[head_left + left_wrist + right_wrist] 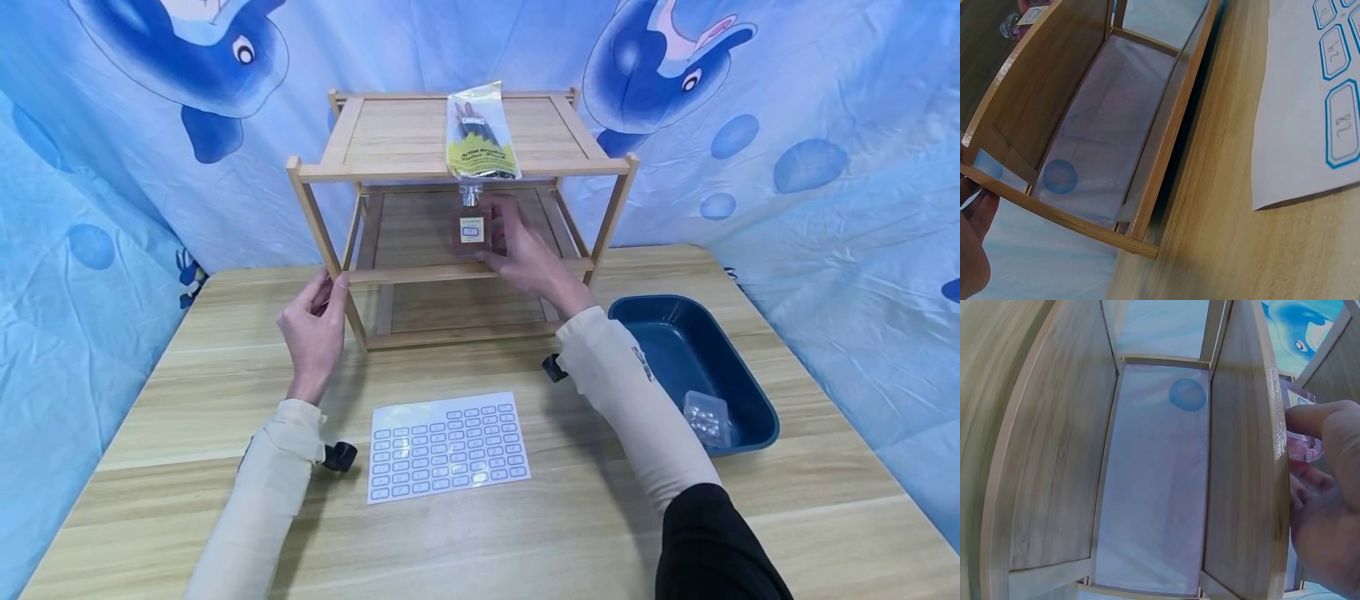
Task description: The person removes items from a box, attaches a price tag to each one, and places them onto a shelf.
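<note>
My right hand (pixel 517 250) grips a square glass perfume bottle (pixel 472 231), with a clear cap and a cream label bearing a small numbered sticker, at the middle tier of a wooden shelf rack (pixel 472 272). From the right wrist, the pinkish bottle (pixel 1302 445) shows partly behind my thumb and fingers. My left hand (pixel 315 325) holds the rack's front left post, fingertips meeting the wood; that post (pixel 1060 215) crosses the left wrist view. Above the bottle, a plastic pack of artist brushes (pixel 482 137) lies on the top tier, its lower end over the front rail.
On the table in front of the rack lies a sheet of numbered stickers (pixel 448 447), some cells blank. To the right stands a dark blue bin (pixel 660 312) with a small clear box of round pieces (pixel 707 419) inside. Blue dolphin-print curtains (pixel 420 42) hang behind.
</note>
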Available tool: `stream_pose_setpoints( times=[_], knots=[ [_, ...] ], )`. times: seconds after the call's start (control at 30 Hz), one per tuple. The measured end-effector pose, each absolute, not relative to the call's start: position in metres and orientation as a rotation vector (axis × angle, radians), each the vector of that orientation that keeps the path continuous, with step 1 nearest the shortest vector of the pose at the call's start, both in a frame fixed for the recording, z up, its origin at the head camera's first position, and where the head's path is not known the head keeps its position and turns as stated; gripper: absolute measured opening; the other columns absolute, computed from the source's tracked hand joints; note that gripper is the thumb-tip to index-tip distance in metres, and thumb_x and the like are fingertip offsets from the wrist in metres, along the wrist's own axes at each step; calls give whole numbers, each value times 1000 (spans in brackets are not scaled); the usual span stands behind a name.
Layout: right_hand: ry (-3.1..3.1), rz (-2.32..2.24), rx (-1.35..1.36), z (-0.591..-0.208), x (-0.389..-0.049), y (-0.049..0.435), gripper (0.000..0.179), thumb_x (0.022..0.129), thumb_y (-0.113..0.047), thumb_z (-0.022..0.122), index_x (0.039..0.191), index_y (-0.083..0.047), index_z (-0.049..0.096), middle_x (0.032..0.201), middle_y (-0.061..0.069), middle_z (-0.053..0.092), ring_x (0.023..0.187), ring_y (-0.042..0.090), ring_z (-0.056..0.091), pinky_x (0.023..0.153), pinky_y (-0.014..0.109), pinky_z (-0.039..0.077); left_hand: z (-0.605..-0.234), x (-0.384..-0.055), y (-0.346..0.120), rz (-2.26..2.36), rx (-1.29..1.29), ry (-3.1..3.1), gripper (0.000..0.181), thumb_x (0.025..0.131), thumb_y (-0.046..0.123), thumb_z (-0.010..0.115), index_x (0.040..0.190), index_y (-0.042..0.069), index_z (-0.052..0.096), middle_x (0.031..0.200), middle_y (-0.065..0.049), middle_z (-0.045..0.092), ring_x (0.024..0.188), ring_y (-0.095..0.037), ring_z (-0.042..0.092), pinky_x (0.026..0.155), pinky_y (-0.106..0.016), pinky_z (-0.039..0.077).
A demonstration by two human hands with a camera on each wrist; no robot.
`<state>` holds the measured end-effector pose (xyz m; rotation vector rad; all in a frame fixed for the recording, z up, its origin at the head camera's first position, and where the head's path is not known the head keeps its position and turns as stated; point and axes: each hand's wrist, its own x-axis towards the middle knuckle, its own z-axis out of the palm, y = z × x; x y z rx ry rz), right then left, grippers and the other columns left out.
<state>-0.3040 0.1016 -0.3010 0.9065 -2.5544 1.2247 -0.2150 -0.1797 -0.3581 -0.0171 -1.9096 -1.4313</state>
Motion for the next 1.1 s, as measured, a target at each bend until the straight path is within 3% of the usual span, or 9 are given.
stream_pose_setpoints(
  times=[0.17,0.4,0.7,1.1],
  knots=[
    [-2562,1111,928,-300,-303,100,63,97,-1,71,145,-8,31,131,19,48,100,25,62,84,37,54,-364,-220,-183,-1408,-21,-1916,35,101,9,67,131,-10,63,116,-27,70,102,-12,72,82,-14,54],
    [-2567,978,921,-300,-304,98,61,95,-2,72,143,-4,35,120,20,56,97,28,64,80,37,56,-385,-237,-196,-1404,-24,-1904,35,101,15,69,132,-2,66,116,-20,72,98,-1,69,82,-15,54],
    [-2568,935,894,-298,-304,97,58,96,-7,73,142,-2,38,119,20,60,100,28,65,83,36,56,-385,-237,-196,-1431,-64,-1883,40,101,22,71,132,-2,66,117,-18,73,103,-13,72,83,-17,55],
    [-2556,904,860,-300,-305,93,60,97,-8,73,145,-3,38,119,21,62,98,29,65,81,36,57,-387,-240,-195,-1427,-34,-1883,35,101,16,71,131,0,67,116,-19,73,95,2,69,81,-15,54]
  ],
)
